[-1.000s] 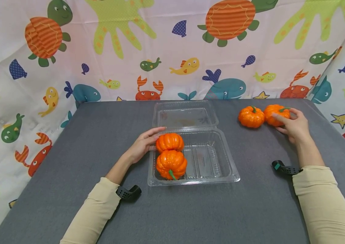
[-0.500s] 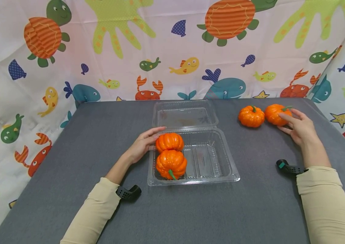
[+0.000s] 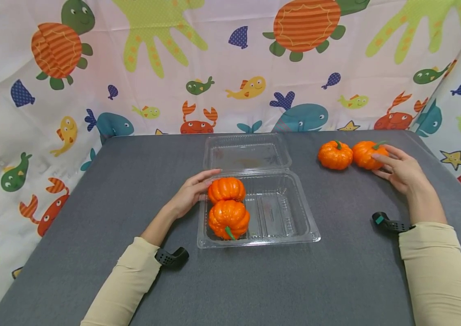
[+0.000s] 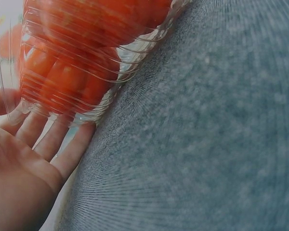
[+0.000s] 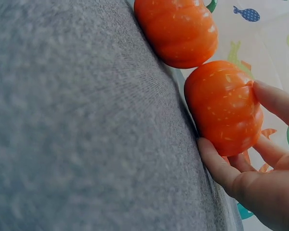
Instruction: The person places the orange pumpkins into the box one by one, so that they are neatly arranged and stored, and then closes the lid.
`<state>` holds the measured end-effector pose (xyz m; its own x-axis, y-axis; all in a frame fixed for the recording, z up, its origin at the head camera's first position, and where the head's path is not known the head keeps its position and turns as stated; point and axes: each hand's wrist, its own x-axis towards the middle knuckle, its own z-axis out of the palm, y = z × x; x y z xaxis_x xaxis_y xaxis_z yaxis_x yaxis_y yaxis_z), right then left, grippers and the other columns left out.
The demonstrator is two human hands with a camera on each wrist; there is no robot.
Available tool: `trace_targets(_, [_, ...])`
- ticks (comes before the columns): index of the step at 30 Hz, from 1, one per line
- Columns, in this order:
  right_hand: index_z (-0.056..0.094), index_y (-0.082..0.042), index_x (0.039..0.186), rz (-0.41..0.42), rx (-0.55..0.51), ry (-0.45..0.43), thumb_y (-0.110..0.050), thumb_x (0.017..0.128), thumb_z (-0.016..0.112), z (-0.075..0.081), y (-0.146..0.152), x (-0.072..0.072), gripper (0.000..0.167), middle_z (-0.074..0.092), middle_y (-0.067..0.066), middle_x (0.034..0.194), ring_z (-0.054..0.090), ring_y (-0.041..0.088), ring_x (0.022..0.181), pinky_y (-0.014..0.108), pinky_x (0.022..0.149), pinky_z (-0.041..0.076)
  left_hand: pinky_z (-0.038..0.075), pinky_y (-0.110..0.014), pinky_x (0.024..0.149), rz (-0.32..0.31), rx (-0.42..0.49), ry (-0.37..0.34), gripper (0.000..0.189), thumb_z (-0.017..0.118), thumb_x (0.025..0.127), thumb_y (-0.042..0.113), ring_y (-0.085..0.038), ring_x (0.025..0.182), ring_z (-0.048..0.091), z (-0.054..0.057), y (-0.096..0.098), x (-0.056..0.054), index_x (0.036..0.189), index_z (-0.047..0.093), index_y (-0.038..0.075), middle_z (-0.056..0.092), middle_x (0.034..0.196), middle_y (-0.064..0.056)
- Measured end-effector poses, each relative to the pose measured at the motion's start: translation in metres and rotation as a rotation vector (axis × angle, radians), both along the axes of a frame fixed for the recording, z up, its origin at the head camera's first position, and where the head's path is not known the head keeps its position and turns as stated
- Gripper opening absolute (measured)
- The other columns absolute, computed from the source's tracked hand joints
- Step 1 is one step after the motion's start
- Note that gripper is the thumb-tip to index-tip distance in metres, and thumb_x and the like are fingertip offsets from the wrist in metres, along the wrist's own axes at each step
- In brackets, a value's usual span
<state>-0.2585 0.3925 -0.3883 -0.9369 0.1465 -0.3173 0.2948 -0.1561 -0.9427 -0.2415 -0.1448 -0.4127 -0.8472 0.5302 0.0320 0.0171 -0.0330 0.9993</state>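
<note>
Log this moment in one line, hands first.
left hand: touching clear container's left side | right hand: curled round rightmost pumpkin | lid: open | container left half: two pumpkins | neighbouring pumpkin: on table

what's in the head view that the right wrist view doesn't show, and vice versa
Only the head view: the clear container, the two pumpkins inside it, the left grip at its side, and both sleeves.

Only the right wrist view: pale flecks, close up, on the held pumpkin.

Both: that pumpkin, its neighbour, the right grip, the gray tabletop and the printed curtain.
</note>
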Motion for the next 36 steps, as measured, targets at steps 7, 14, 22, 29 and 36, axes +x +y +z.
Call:
trace_targets(7, [0.012,-0.026,0.154,0.031,0.041,0.009,-0.026,0.083,0.073,0.0007,0.0012,0.0009,0.094,-0.004,-0.006,0.158,0.017,0.017,0.138,0.033,0.094,0.036,0.051,-0.030,0.077,0.002,0.003,0.000,0.046,0.041,0.101,0.016,-0.016,0.101,0.058,-0.0003,-0.0002,0.0002,0.145,0.037,0.003,0.047,0.135,-0.019])
trace_targets(14, [0.009,-0.025,0.155,0.017,0.103,-0.036,-0.038,0.079,0.074,0.0046,-0.0027,-0.0010,0.101,0.003,-0.004,0.159,0.017,0.019,0.138,0.025,0.081,0.050,0.051,-0.031,0.079,-0.001,0.009,0.000,0.045,0.040,0.102,0.015,-0.017,0.103,0.058,0.0001,0.0000,0.0001,0.145,0.037,0.003,0.048,0.134,-0.018])
trace_targets(22, [0.011,-0.029,0.154,0.007,0.138,-0.061,-0.034,0.079,0.077,0.0071,-0.0057,-0.0009,0.100,-0.001,-0.003,0.159,0.013,0.020,0.140,0.030,0.094,0.043,0.051,-0.032,0.081,-0.001,0.011,-0.004,0.046,0.040,0.101,0.014,-0.017,0.103,0.058,0.0005,0.0003,0.0007,0.145,0.036,0.002,0.048,0.134,-0.018])
trace_targets(29, [0.009,-0.033,0.154,0.034,0.179,-0.057,-0.030,0.080,0.076,0.0074,-0.0056,-0.0021,0.100,-0.003,0.001,0.159,0.022,0.023,0.135,0.036,0.101,0.035,0.051,-0.031,0.080,0.001,0.015,-0.004,0.045,0.039,0.102,0.013,-0.016,0.102,0.058,0.0008,-0.0001,0.0009,0.145,0.036,0.002,0.048,0.133,-0.018])
trace_targets(36, [0.010,-0.034,0.154,0.045,0.127,-0.046,-0.026,0.077,0.080,0.0058,-0.0021,-0.0009,0.104,-0.001,0.003,0.158,0.030,0.021,0.128,0.026,0.078,0.052,0.051,-0.030,0.079,0.000,0.011,-0.001,0.046,0.040,0.102,0.015,-0.016,0.101,0.058,0.0009,0.0002,0.0009,0.145,0.036,0.001,0.046,0.136,-0.017])
